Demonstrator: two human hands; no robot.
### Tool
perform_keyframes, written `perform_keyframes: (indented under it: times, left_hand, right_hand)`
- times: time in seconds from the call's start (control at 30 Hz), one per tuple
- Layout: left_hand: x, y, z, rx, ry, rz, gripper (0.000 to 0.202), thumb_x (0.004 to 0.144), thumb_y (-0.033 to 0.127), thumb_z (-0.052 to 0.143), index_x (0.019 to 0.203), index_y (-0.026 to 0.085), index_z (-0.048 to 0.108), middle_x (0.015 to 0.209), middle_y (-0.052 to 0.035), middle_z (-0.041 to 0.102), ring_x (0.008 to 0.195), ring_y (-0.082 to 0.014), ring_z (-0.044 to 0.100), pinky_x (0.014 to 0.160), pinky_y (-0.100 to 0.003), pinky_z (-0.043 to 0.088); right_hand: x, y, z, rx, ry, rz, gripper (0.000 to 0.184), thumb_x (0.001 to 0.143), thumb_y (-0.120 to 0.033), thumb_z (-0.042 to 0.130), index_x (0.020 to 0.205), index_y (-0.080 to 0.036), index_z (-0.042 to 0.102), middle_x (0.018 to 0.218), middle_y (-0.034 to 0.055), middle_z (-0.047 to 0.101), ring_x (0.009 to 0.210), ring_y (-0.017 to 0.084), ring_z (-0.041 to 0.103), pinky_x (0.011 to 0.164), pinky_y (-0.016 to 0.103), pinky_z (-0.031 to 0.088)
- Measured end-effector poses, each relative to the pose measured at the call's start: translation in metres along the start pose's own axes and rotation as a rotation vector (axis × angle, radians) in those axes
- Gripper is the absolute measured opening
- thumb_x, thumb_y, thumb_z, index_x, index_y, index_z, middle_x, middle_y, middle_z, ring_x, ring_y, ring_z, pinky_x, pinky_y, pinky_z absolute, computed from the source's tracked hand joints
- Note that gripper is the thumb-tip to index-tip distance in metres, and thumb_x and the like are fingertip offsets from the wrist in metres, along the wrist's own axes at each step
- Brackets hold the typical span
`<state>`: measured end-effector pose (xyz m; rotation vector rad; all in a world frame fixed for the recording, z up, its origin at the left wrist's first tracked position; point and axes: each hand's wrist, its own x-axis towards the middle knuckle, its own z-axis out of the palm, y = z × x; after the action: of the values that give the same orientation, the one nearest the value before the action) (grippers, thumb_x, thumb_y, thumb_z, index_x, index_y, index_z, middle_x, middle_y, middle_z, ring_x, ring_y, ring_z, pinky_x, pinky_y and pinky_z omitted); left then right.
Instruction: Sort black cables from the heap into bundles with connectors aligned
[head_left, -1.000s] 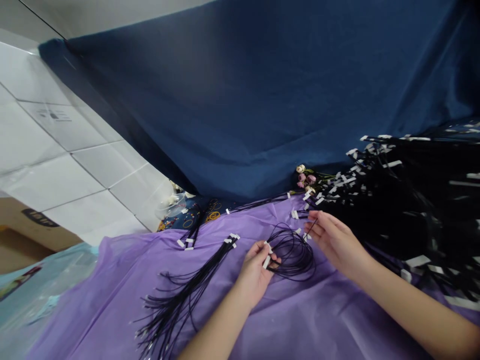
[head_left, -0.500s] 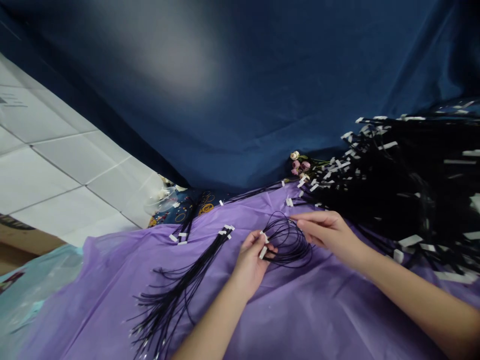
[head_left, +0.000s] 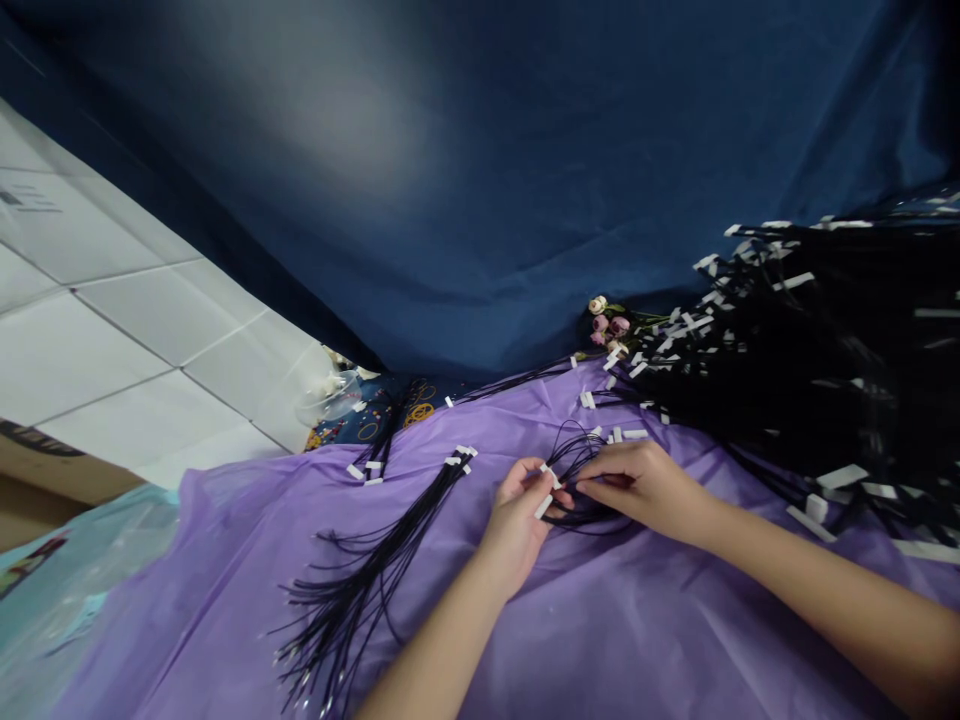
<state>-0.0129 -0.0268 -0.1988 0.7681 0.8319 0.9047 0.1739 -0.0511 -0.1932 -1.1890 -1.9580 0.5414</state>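
Over purple cloth (head_left: 637,630), the looped black cords (head_left: 571,462) are clamped in the fingers of your left hand (head_left: 517,530), your right hand (head_left: 649,490) bunched against them (its grip I cannot tell). Loosening that left pinch could spring the loops apart.

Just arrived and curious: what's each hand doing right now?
Left hand: closed, holding a coil of black cords.
Right hand: bent over the coil; whether closed on it cannot be told.

No text is legible, even on the carton (head_left: 79,478) or wall tile (head_left: 94,222).
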Motion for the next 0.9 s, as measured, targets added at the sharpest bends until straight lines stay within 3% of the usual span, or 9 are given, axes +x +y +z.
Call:
perform_keyframes:
  times: [0.47,0.73,0.9]
  left_hand:
    - [-0.0014,-0.0025,0.0026,0.072,0.021,0.001,0.045,0.069,0.037,0.076,0.101,0.020,0.050,0.071,0.0001,0.064,0.061,-0.0126,0.061,0.059,-0.022,0.040]
    - [-0.0005,-0.0011,0.0014,0.031,0.006,-0.011,0.047,0.067,0.033,0.079,0.100,0.019,0.049,0.072,-0.0006,0.065,0.062,-0.0120,0.061,0.062,-0.022,0.042]
    - [-0.0020,-0.0004,0.0021,0.023,0.008,-0.022,0.047,0.068,0.032,0.079,0.101,0.019,0.048,0.071,-0.0006,0.065,0.061,-0.0120,0.061,0.061,-0.022,0.042]
  right_hand:
    - [-0.0037,-0.0074,-0.0006,0.022,0.226,0.052,0.020,0.090,-0.033,0.054,0.084,-0.020,0.067,0.068,0.0011,0.063,0.054,0.011,0.050,0.052,0.024,0.037]
    - [-0.0018,-0.0013,0.0016,-0.066,0.204,0.073,0.017,0.089,-0.030,0.055,0.086,-0.020,0.067,0.072,0.0013,0.066,0.056,0.011,0.050,0.055,0.024,0.037]
    - [-0.0012,-0.0033,0.0003,-0.012,0.231,0.133,0.019,0.089,-0.032,0.055,0.082,-0.020,0.067,0.063,-0.0011,0.060,0.052,0.011,0.045,0.053,0.025,0.033]
